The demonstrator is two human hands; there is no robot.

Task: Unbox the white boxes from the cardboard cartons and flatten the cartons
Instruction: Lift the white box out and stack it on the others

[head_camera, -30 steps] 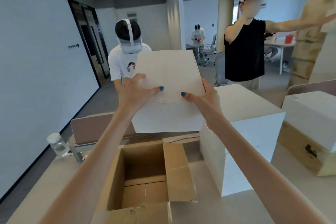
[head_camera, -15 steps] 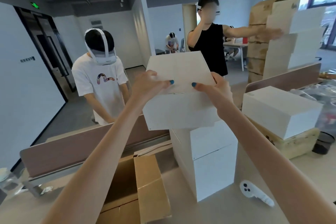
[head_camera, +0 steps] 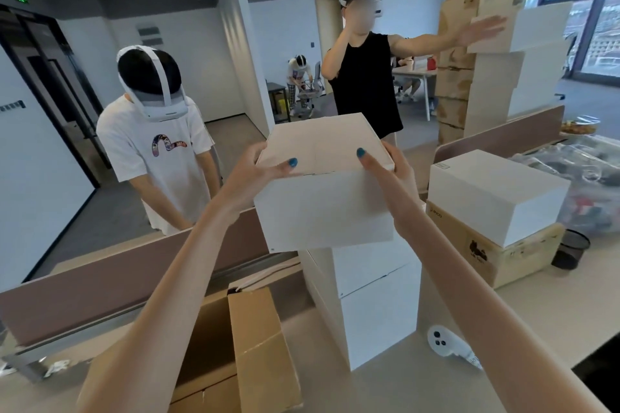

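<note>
Unboxing: left grip (head_camera: 255, 174) and right grip (head_camera: 397, 174) are clasping box (head_camera: 322, 211) over stack (head_camera: 379, 312) | Next: likely lowering it squarely | carton (head_camera: 258, 345) is awaiting flattening.

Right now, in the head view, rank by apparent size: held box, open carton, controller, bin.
1. Held box and open carton: similar; the carton is cropped by the frame, so unranked.
2. Controller and bin: similar, much smaller; the bin sits farther off.
</note>
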